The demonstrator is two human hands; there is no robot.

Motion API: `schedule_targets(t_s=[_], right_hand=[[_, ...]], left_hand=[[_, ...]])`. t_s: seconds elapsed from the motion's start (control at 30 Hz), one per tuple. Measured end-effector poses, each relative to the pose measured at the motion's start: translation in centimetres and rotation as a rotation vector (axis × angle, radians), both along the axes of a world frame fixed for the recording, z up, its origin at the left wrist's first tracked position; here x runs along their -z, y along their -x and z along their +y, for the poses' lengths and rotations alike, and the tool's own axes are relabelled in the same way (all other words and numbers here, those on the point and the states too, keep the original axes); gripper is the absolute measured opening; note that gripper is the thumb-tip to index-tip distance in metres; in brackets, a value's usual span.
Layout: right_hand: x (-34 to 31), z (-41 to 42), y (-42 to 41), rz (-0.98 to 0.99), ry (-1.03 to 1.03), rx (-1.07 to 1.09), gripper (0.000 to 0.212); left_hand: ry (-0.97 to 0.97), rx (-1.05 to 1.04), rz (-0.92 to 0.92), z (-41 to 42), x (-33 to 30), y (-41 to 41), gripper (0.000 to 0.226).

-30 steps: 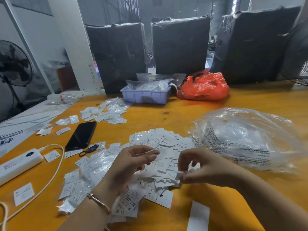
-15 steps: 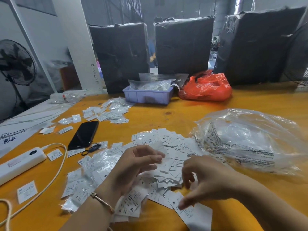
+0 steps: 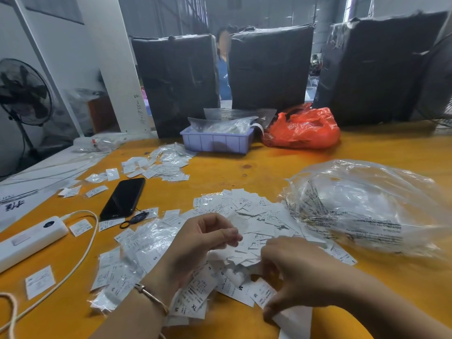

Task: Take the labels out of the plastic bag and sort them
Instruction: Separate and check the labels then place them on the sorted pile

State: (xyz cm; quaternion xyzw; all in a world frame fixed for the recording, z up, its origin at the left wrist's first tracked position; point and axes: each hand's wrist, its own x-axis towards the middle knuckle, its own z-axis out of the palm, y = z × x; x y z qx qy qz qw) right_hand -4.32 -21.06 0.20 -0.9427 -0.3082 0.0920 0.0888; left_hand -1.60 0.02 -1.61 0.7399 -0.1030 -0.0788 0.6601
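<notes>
A heap of small white size labels lies on the orange table in front of me. To its right sits a large crumpled clear plastic bag with printed text. Small clear sleeves, some with labels in them, are scattered to the left. My left hand hovers over the heap, its fingertips pinching a thin, blurred clear sleeve. Lower down, my right hand curls onto the near edge of the heap and pinches a label marked M beside a white paper strip.
A black phone and a white power strip with its cable lie at the left. Farther back are another label group, a blue tray, a red bag and black wrapped bundles. A person stands behind them.
My right hand dropped from in front of my left hand to the near edge of the heap and closed on a label there. My left hand stayed raised. A person appeared behind the bundles.
</notes>
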Motion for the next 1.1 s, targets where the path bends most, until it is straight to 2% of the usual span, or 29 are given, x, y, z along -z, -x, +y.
schedule_targets(t_s=[0.1,0.3,0.43,0.57,0.7,0.83,0.9,1.03,1.1], right_hand=[[-0.1,-0.4,0.0,-0.013,0.065,-0.001,0.052],[-0.1,0.4,0.0,0.141,-0.033,-0.072,0.023],[-0.4,-0.4,-0.5,0.285,-0.346,-0.024,0.009],[-0.6,-1.8,-1.4,0.431,-0.799,0.111,0.015],[-0.1,-2.1,-2.3,0.383,-1.15,0.301,0.03],[0.1,-2.2,-2.4,0.412,-1.341,0.324,0.057],[0.0,-2.1,-2.2,0.385,-1.361,0.306,0.05],[0.1,-1.6,-1.9,0.164,-1.318,0.33,0.023],[0.0,-1.4,-1.8,0.084,-1.283,0.31,0.028]], left_hand=[[-0.01,0.0,-0.009,0.0,0.0,0.0,0.009],[-0.035,0.007,-0.018,-0.1,0.0,0.0,0.017],[-0.033,0.002,-0.024,0.0,0.0,-0.1,0.015],[-0.045,0.02,-0.028,-0.1,0.1,0.0,0.018],[-0.031,0.017,-0.036,-0.1,0.2,0.1,0.026],[-0.013,0.006,-0.055,-0.2,0.1,0.1,0.019],[-0.018,-0.009,-0.069,-0.3,0.1,0.1,0.018],[-0.037,0.016,-0.112,-0.4,0.1,0.3,0.019],[-0.03,0.028,-0.13,-0.4,0.0,0.3,0.016]])
